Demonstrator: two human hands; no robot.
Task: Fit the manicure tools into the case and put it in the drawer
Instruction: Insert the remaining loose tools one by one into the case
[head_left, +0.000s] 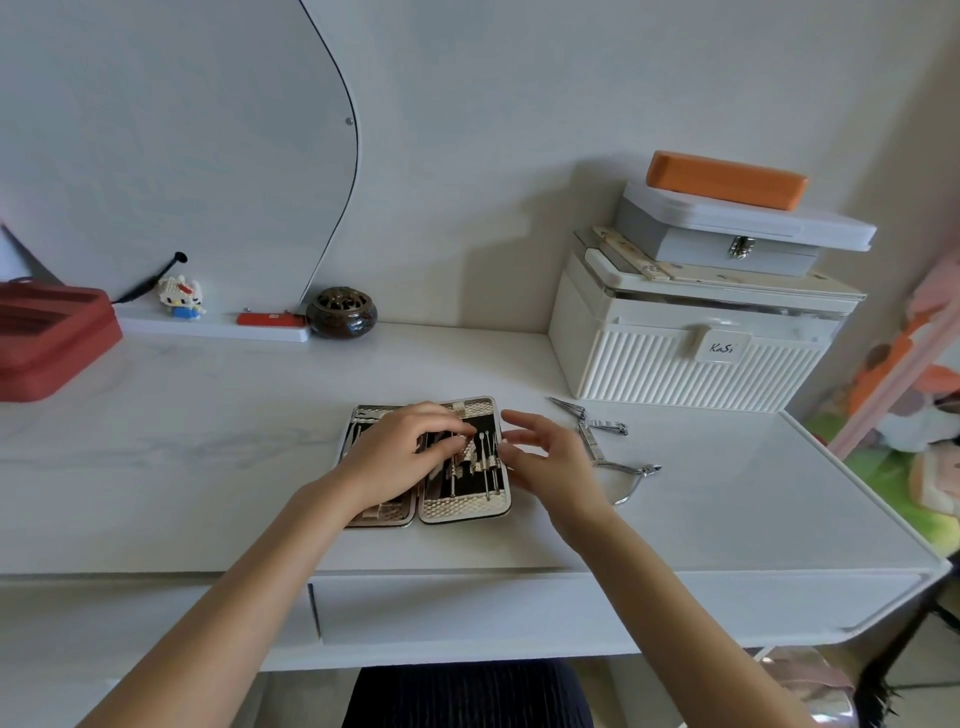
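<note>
The manicure case lies open flat on the white counter, its two halves side by side, with slim metal tools held upright in the loops of the right half. The left hand rests over the case, covering most of the left half; its fingers curl down at the hinge line onto a tool there, though what exactly they pinch is hidden. The right hand hovers just beside the case's right edge, at 3 o'clock from it, fingers spread and relaxed, holding nothing. Both forearms reach in from 6 o'clock.

Loose tools lie on the counter at 3 o'clock of the right hand: a cuticle nipper with sprung handles, and at 1 o'clock a nail clipper and a thin pair of scissors. The drawer front runs below the counter edge at 6 o'clock of the case, closed.

At 1 o'clock from the case stands a ribbed white box whose latch reads "KaSi". A grey box sits on it, with an orange case on top.
</note>
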